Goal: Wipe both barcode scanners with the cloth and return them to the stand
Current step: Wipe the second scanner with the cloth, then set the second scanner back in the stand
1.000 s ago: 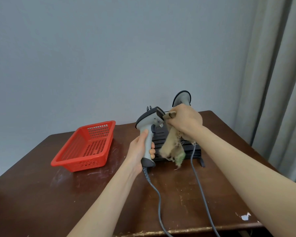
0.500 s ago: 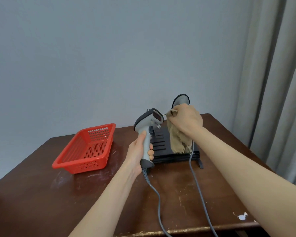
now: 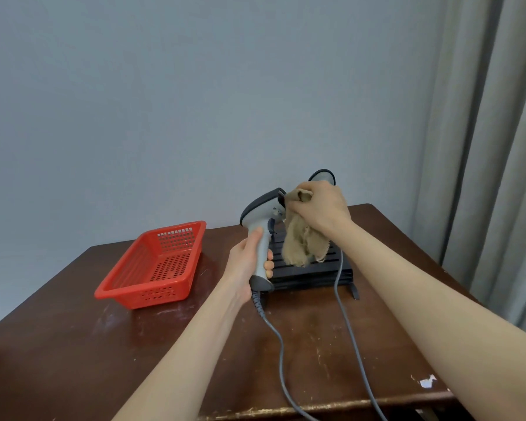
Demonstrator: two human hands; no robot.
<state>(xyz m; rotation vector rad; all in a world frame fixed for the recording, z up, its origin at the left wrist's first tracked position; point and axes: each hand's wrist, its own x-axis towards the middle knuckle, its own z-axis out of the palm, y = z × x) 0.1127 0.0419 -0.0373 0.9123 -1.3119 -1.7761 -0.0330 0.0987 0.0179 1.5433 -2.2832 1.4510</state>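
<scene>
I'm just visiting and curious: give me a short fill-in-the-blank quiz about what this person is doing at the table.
1. The left hand grips a scanner by its ____.
2. The right hand presses the ____ against that scanner's head.
3. The basket on the table is ____ in colour.
4. The other scanner shows behind the ____ hand.
Missing words: handle; cloth; red; right.

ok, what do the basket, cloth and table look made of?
Red basket: likely moulded plastic, glossy, perforated walls. Cloth: coarse woven fabric, tan, frayed edges. Table: probably varnished dark wood or veneer; scuffed sheen, white chip near the front edge.
</scene>
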